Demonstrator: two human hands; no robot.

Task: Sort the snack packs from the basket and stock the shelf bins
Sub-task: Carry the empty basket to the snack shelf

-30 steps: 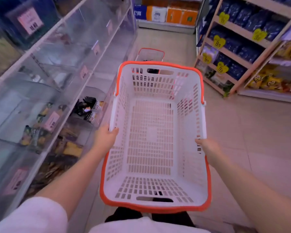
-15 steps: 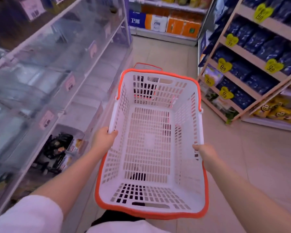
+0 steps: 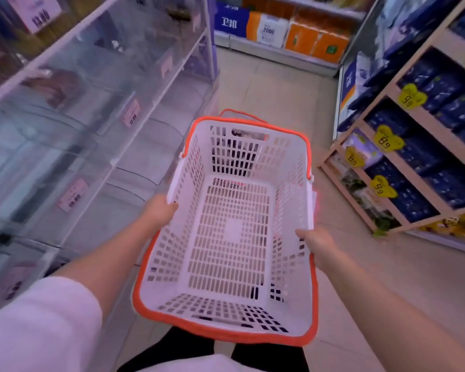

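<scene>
There is one view only, worn on the person's head, looking forward and steeply down a shop aisle. It sits close above the basket [image 3: 232, 232] held at arm's length, the wide lens bending the shelf bins [image 3: 97, 108] at left, perhaps blurring them.

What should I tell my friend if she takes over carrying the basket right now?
Left hand grips the left rim of the white basket with the orange rim; right hand grips the right rim.
The basket is carried in the aisle, beside the clear shelf bins on the left. No snack packs show in the basket.
Done: the basket looks emptied.
Left: most likely set it down or fetch more packs. A second basket stands on the floor ahead.
</scene>
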